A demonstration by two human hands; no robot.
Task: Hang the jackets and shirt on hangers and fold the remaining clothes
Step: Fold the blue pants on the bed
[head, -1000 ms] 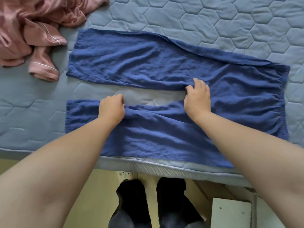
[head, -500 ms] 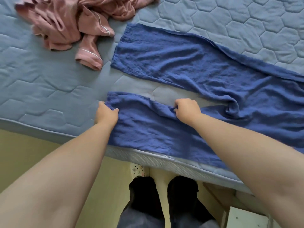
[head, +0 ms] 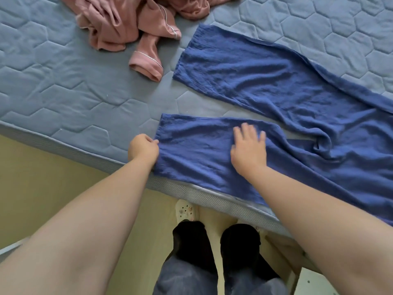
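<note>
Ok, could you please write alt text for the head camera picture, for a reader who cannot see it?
A pair of blue trousers lies spread on a quilted blue mattress; the left hand pinches the hem of the near leg and the right hand rests flat on that leg. A crumpled pink garment lies farther back.

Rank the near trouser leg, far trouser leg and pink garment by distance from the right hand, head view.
1. near trouser leg: under the right hand, at the mattress edge.
2. far trouser leg: just beyond, across a gap.
3. pink garment: crumpled, far left.
</note>
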